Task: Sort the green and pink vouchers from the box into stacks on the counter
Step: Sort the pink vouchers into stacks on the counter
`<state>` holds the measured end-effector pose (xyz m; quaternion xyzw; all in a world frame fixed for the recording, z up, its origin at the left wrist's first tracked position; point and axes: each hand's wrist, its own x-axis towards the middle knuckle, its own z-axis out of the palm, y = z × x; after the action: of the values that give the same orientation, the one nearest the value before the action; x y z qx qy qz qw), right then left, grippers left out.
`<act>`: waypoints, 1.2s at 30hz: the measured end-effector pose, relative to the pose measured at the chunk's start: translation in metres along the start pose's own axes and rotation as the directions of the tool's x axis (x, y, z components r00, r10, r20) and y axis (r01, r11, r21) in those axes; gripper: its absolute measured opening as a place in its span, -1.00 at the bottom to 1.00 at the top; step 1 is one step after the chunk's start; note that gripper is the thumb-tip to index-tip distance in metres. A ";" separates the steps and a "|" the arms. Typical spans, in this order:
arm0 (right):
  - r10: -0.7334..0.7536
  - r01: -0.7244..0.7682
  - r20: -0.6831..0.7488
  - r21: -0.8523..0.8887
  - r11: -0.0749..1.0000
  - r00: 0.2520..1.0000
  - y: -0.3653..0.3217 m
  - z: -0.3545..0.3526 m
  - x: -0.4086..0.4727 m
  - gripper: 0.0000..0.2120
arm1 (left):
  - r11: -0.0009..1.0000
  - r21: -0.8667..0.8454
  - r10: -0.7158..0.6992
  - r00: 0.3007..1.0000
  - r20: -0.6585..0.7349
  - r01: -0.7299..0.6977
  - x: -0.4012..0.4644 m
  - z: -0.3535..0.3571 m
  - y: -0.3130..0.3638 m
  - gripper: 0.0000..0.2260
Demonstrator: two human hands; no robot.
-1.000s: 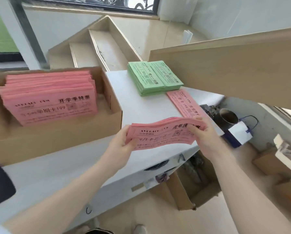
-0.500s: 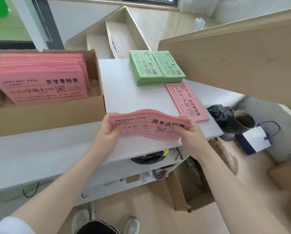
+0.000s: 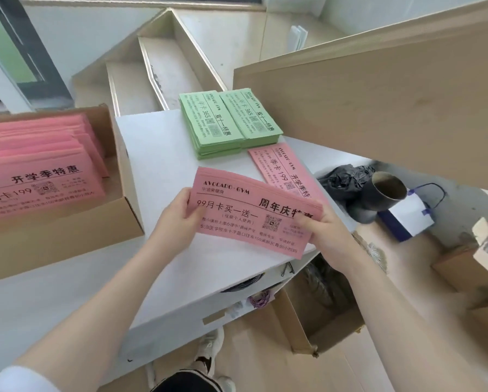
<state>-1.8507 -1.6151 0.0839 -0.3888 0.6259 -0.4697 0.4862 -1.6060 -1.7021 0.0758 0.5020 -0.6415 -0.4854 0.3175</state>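
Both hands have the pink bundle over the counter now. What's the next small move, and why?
Probably lower the pink bundle flat onto the bare counter as its own stack. The left hand and right hand grip its ends, and its print differs from the pink voucher lying beside the green stacks.

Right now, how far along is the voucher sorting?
Partly done. Two green stacks sit side by side at the back of the counter, with a thin pink pile in front of them. In hand: the left hand and right hand grip a pink bundle by its ends, not yet set down. Left: the box holds many pink vouchers.
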 end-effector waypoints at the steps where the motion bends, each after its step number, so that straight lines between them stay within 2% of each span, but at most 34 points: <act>1: 0.006 -0.006 -0.034 0.005 1.000 0.999 -0.004 -0.004 0.005 -0.73 | 0.999 -0.049 0.011 1.000 -0.005 -0.011 0.011 0.003 0.008 -0.80; 4: 0.055 -0.048 -0.185 0.047 0.998 0.981 -0.014 -0.017 0.021 -0.79 | 0.970 -0.241 -0.041 0.999 -0.014 0.036 0.048 0.017 0.031 -0.84; 6: 0.114 -0.094 -0.268 0.083 0.992 0.957 -0.017 -0.024 0.033 -0.83 | 0.901 -0.407 -0.158 0.987 0.013 0.150 0.072 0.031 0.042 -0.85; 9: 0.172 -0.109 -0.392 0.180 0.978 0.904 -0.015 -0.034 0.051 -0.80 | 0.621 -0.665 -0.332 0.908 0.256 0.415 0.097 0.054 0.043 -0.86; 10: 0.194 -0.106 -0.421 0.224 0.969 0.886 -0.013 -0.036 0.056 -0.77 | 0.555 -0.691 -0.343 0.885 0.316 0.462 0.102 0.062 0.041 -0.85; 11: 0.213 -0.107 -0.446 0.251 0.962 0.869 -0.010 -0.038 0.060 -0.75 | 0.545 -0.690 -0.331 0.879 0.344 0.476 0.105 0.069 0.040 -0.83; 13: 0.247 -0.129 -0.462 0.271 0.954 0.852 -0.002 -0.041 0.068 -0.74 | 0.598 -0.659 -0.290 0.889 0.353 0.457 0.111 0.081 0.041 -0.76; 17: 0.244 -0.114 -0.471 0.288 0.951 0.848 0.006 -0.043 0.076 -0.71 | 0.721 -0.555 -0.280 0.907 0.315 0.415 0.130 0.092 0.051 -0.77; 20: 0.170 -0.152 -0.534 0.079 0.985 0.828 0.004 -0.045 0.073 -0.78 | 0.788 -0.489 -0.274 0.925 0.264 0.374 0.147 0.096 0.053 -0.74; 24: 0.111 -0.240 -0.504 -0.199 0.950 0.856 0.004 -0.050 0.071 -0.62 | 0.853 -0.404 -0.267 0.941 0.206 0.330 0.159 0.104 0.050 -0.71; 29: 0.063 -0.282 -0.469 -0.413 0.866 0.881 0.000 -0.048 0.075 -0.65 | 0.892 -0.348 -0.260 0.957 0.131 0.290 0.167 0.112 0.040 -0.79; 30: 0.030 -0.277 -0.474 -0.462 0.842 0.880 -0.001 -0.047 0.076 -0.67 | 0.910 -0.328 -0.236 0.967 0.094 0.254 0.165 0.111 0.039 -0.78; 32: -0.039 -0.261 -0.482 -0.539 0.801 0.875 -0.004 -0.047 0.079 -0.69 | 0.925 -0.309 -0.211 0.975 0.069 0.222 0.154 0.109 0.038 -0.63; 34: -0.043 -0.226 -0.452 -0.524 0.821 0.891 -0.009 -0.047 0.085 -0.71 | 0.887 -0.354 -0.267 0.955 0.128 0.296 0.135 0.111 0.037 -0.49; 36: 0.003 -0.202 -0.381 -0.483 0.852 0.924 -0.013 -0.044 0.094 -0.73 | 0.814 -0.454 -0.281 0.930 0.237 0.362 0.113 0.117 0.036 -0.48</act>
<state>-1.9142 -1.6981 0.0777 -0.3751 0.8279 -0.3228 0.2639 -1.7565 -1.7730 0.0623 0.4658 -0.4263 -0.7171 0.2951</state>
